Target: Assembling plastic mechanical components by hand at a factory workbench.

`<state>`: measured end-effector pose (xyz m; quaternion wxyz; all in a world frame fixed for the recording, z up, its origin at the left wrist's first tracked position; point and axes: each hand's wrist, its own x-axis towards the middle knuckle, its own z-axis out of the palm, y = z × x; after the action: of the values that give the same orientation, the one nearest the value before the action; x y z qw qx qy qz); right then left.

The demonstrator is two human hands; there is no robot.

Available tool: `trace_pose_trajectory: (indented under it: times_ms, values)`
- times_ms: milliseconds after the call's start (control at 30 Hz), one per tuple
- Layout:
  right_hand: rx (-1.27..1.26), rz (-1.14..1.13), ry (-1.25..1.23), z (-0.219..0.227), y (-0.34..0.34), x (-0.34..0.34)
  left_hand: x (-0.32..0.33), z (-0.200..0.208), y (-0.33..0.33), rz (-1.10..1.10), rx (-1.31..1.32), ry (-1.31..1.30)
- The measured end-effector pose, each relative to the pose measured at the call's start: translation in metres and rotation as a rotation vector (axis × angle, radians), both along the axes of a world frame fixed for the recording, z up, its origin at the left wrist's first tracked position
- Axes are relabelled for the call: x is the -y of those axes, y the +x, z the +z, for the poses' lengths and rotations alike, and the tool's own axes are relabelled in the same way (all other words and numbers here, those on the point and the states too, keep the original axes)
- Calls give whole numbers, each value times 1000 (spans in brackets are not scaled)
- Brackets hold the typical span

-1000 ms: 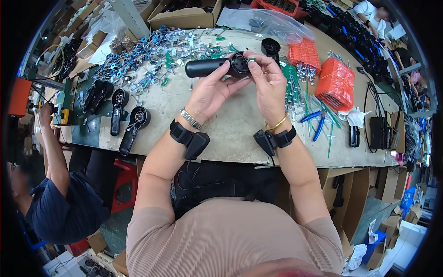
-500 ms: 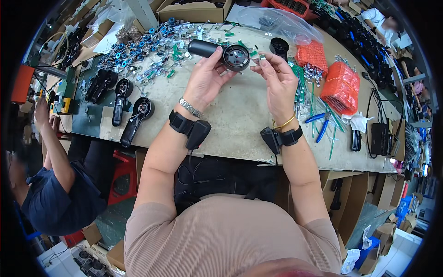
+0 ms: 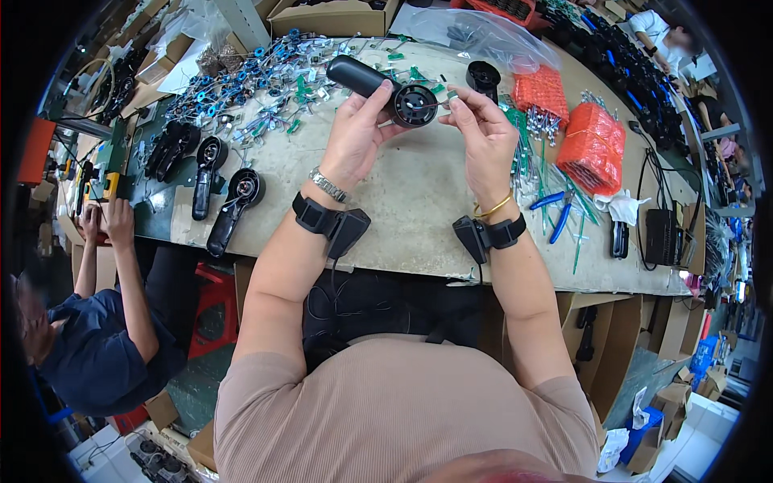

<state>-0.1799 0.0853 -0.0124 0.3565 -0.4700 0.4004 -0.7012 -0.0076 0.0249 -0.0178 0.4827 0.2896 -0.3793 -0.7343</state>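
Note:
My left hand (image 3: 357,138) is closed round a black handheld fan housing (image 3: 356,76) at the neck, above the middle of the bench. Its round head faces up and its handle points to the far left. From the head, thin wires (image 3: 436,105) stretch right to my right hand (image 3: 487,138). There my thumb and forefinger pinch a small green circuit board (image 3: 452,95), partly hidden by the fingertips. Just beyond that hand stands a black round fan part (image 3: 483,77). Opened black fan housings (image 3: 244,189) lie on the bench to my left.
Piles of wired small parts (image 3: 233,97) cover the far left of the bench (image 3: 403,217). On the right are red bubble-wrap bundles (image 3: 592,149), blue-handled cutters (image 3: 561,211) and a black box with cables (image 3: 663,237). A co-worker (image 3: 101,342) sits at my left.
The fan housing has turned slightly, its handle end now higher, and the wires from its head show more plainly. At left, the co-worker's raised hand has come down beside the other.

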Motion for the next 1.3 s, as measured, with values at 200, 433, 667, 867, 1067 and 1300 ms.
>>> trace_pose_trajectory:
  times_ms: [200, 433, 667, 867, 1067, 1300]
  values:
    - [-28, -37, -22, -2, 2, 1, -2, -2, -2, 52, 77, -65]
    - [-75, -66, -25, -7, 3, 5, 0, -7, 0, 96, 160, -119]
    - [-112, -190, 59, -6, -10, 0, 4, -4, -20, -8, 268, -309]
    - [-110, -81, -67, -6, 7, 0, -8, -5, 1, 69, 285, -195]
    - [-137, -1, -66, 2, -1, -8, -2, -15, -11, 47, 279, -253]
    - [-47, 59, -40, -1, 8, -7, -1, -17, -7, 108, 303, -309]
